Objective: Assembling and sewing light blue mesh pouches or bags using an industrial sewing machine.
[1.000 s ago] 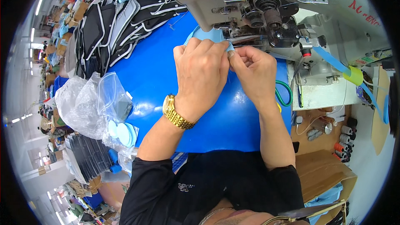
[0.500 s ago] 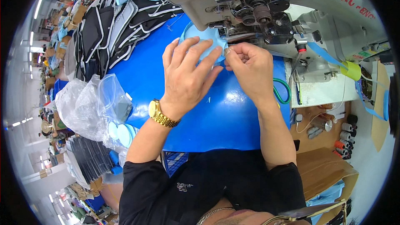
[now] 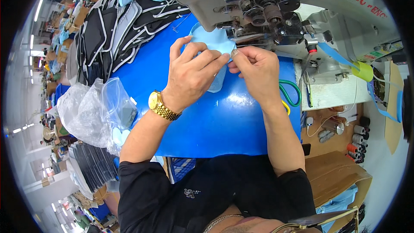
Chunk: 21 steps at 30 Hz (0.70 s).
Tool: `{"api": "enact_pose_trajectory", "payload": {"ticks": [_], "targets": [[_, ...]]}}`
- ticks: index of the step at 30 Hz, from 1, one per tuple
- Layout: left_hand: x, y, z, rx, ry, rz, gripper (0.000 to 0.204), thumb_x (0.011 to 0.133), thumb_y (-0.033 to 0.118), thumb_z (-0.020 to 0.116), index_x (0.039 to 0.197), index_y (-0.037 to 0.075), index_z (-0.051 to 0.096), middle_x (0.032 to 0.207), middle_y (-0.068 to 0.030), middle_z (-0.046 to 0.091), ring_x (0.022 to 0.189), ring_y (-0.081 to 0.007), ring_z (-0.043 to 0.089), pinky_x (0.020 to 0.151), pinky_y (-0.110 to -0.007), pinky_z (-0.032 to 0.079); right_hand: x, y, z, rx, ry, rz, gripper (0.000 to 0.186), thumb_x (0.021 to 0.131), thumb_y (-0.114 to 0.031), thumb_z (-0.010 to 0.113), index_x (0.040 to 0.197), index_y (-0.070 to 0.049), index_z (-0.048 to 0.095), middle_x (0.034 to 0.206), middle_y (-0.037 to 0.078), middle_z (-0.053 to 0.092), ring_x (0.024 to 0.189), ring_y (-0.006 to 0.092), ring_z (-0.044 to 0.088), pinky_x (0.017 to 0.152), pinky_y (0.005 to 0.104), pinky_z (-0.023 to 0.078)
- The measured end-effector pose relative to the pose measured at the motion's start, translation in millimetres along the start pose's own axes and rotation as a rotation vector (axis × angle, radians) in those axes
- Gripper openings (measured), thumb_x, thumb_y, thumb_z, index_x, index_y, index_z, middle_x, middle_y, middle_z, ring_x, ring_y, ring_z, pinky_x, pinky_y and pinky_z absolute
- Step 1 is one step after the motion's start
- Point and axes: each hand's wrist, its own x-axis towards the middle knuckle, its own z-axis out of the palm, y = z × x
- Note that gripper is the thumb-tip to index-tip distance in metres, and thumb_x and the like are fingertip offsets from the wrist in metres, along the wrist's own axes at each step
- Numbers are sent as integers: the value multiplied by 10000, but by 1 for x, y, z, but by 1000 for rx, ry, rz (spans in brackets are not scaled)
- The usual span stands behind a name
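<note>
A light blue fabric piece [image 3: 214, 39] lies under the sewing machine's head [image 3: 263, 21], its far part against the metal parts. My left hand [image 3: 192, 71], with a gold watch on its wrist, bends over the near left side of the fabric. Its fingers are curled, and the lowest ones close on the cloth's near right edge. Beside them, my right hand [image 3: 257, 71] pinches the fabric's right corner between thumb and forefinger, close to the machine. Part of the cloth hangs below my left fingers. My left palm is hidden.
Black pieces with pale edging [image 3: 105, 30] are heaped at the far left. Clear plastic bags [image 3: 88, 112] lie by the blue table surface's [image 3: 207, 133] left edge. Green cord [image 3: 295, 92] loops on the right. Blue tape [image 3: 334, 54] runs through a yellow ring. Thread spools [image 3: 357, 142] stand lower right.
My left hand's spread fingers have curled and drawn together on the cloth, and its wrist has shifted slightly left. More fabric shows below it. My right hand keeps its pinch, moving slightly left.
</note>
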Motion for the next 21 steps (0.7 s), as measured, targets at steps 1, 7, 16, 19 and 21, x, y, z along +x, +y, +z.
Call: {"api": "enact_pose_trajectory", "payload": {"ticks": [1,7,16,19,21], "targets": [[0,2,0,-2,-2,-16,321,681,105,720,996,161,701,907,58,619,879,-146,562,951,-446,398,0,-1,0,4,2,-2,199,844,-134,633,796,46,703,664,92,691,594,122,665,559,248,523],[1,5,2,-31,25,-49,330,670,82,712,992,151,696,892,54,615,860,-146,562,920,-433,402,1,-1,-1,27,6,11,207,861,-134,635,825,57,706,681,94,694,616,129,678,564,241,529],[0,13,8,-51,70,-102,290,691,71,723,973,135,697,869,40,627,823,-157,565,870,-408,402,-2,3,-6,126,-47,107,202,898,-153,630,948,26,708,756,79,706,665,119,684,539,221,519],[1,12,9,-33,97,-87,289,685,70,697,968,131,684,864,45,604,834,-145,566,868,-406,402,-1,5,-6,185,-63,122,203,911,-152,622,987,19,701,791,76,707,688,118,686,536,214,518],[1,13,7,-35,98,-90,284,688,68,696,965,129,683,860,44,603,831,-144,566,859,-401,402,-3,7,-5,217,-77,140,202,917,-146,614,1001,19,696,807,76,708,702,120,687,538,213,519]]}}
